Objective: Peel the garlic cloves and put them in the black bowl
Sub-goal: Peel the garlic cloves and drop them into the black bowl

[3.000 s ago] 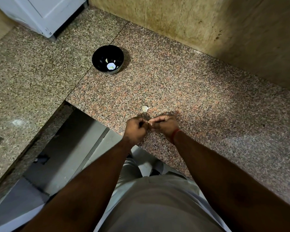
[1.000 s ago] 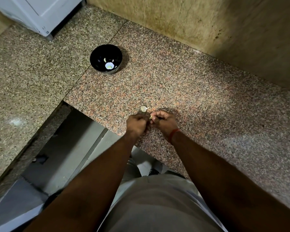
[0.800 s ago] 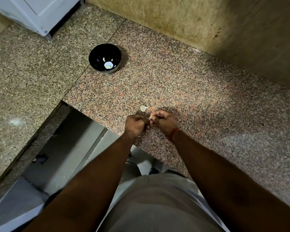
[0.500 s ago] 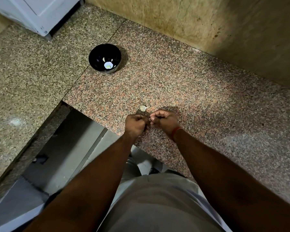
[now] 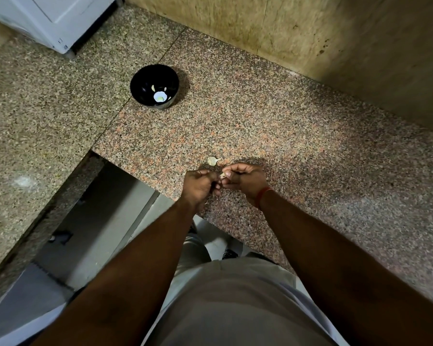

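I judge we are mid-peel: my left hand (image 5: pixel 199 186) and right hand (image 5: pixel 244 179) both pinch one garlic clove (image 5: pixel 222 175) at frame centre. Next, strip the skin, then reach to the black bowl (image 5: pixel 154 86) upper left (another clove (image 5: pixel 212 160) waits just above the hands).

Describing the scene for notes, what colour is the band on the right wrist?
Red: a thin band round the right wrist, seen in the head view.
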A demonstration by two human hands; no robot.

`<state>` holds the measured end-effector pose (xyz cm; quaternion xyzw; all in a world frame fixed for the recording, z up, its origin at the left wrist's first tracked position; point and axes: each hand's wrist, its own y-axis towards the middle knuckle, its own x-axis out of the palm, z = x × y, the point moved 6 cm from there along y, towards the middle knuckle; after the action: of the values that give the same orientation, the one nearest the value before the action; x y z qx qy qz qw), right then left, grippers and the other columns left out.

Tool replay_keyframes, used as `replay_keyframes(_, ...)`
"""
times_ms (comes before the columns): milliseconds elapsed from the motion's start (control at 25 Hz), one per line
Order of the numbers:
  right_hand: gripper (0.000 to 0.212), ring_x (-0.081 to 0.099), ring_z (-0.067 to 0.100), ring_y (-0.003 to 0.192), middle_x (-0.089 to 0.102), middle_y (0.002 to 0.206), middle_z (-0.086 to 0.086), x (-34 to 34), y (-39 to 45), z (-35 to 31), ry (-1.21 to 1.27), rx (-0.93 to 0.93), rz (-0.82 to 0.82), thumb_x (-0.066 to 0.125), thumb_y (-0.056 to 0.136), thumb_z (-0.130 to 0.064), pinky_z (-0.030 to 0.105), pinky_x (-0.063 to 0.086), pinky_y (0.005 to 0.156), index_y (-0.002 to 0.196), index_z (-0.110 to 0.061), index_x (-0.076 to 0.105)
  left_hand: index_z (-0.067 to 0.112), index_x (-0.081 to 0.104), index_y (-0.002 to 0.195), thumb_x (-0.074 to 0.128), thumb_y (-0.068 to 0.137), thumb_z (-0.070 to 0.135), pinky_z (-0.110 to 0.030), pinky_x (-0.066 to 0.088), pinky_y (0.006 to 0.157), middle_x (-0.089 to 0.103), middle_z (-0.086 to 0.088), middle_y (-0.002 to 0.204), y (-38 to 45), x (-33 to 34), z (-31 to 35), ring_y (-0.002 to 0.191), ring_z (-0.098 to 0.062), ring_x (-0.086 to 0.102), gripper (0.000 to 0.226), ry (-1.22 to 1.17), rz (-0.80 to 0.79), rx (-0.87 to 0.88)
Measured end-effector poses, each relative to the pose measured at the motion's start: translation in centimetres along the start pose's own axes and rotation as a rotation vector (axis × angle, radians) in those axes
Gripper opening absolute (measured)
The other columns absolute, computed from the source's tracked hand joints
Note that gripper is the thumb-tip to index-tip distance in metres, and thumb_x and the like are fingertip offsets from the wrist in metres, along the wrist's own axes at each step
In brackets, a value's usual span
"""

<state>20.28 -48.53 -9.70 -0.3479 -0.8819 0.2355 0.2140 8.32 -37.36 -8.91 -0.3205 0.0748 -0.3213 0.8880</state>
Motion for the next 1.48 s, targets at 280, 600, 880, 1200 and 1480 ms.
replay_keyframes(280,0.016,0.073,0.025,0.084,0.076,0.095,0.016,0.1,0.4,0.5,0.070,0.059,-0.023,0.069,0.091,0.004,0.038,0.064,0.075,0.106,0.003,0.073,0.004,0.068,0.066,0.067,0.084,-0.010,-0.029,0.047,0.043,0.064,-0.012,0.062,0.5,0.2,-0.2,0.050,-0.023,0.054,0.023,-0.014,0.000,0.007)
replay_keyframes(600,0.020,0.071,0.023,0.080,0.076,0.099,0.017,-0.2,0.5,-1.6,-0.298,-0.139,-0.017,0.071,0.087,0.008,0.033,0.062,0.072,0.106,0.002,0.075,-0.005,0.073,0.090,0.070,0.088,-0.001,-0.032,0.048,0.045,0.066,-0.021,0.075,0.8,0.1,-0.3,0.054,-0.026,0.057,0.005,0.009,-0.024,0.019)
replay_keyframes(880,0.013,0.073,0.014,0.092,0.078,0.097,0.000,-0.3,1.2,-2.1,-0.599,-0.259,-0.045,0.079,0.086,-0.009,0.039,0.060,0.089,0.099,-0.012,0.079,-0.008,0.070,0.094,0.070,0.088,0.000,-0.032,0.050,0.048,0.068,-0.025,0.084,0.9,-0.3,-0.3,0.062,-0.027,0.061,0.010,0.054,-0.046,0.012)
replay_keyframes(1200,0.020,0.070,0.020,0.083,0.077,0.097,0.014,0.1,1.0,-2.3,-0.335,-0.172,-0.048,0.072,0.087,0.006,0.039,0.063,0.081,0.097,-0.010,0.077,-0.004,0.074,0.097,0.070,0.088,-0.002,-0.030,0.047,0.043,0.071,-0.023,0.079,0.7,-0.5,-0.2,0.056,-0.027,0.061,0.010,0.076,0.028,-0.023)
replay_keyframes(1480,0.017,0.071,0.023,0.086,0.074,0.102,0.016,-1.3,0.8,-0.2,0.023,0.002,0.069,0.069,0.090,0.006,0.037,0.063,0.076,0.105,-0.001,0.072,0.006,0.062,0.075,0.052,0.096,0.003,-0.022,0.054,0.053,0.058,-0.008,0.071,1.9,-0.8,1.1,0.061,-0.021,0.059,0.023,0.530,0.203,0.098)
